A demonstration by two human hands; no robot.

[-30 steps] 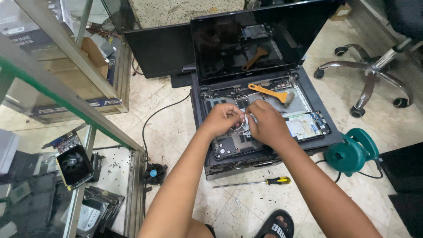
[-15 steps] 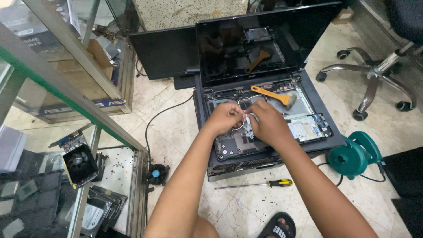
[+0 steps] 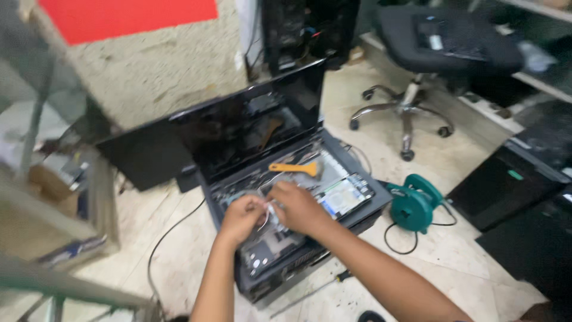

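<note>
Head view, blurred: both hands are met over the middle of an opened laptop (image 3: 280,238) lying on the floor. Left hand (image 3: 241,217) and right hand (image 3: 298,207) are pinched closed on a thin whitish cable (image 3: 269,210) between them. An orange brush (image 3: 295,169) is laid on the laptop's far part; a teal blower (image 3: 414,204) is set just beside it.

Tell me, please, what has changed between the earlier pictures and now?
Only the view moved: it tilted upward, so the black office chair and a red panel appear, blurred. The left hand and right hand remain together over the opened black laptop, pinching something small and pale. The orange plastic pry tool and teal blower stayed put.
</note>
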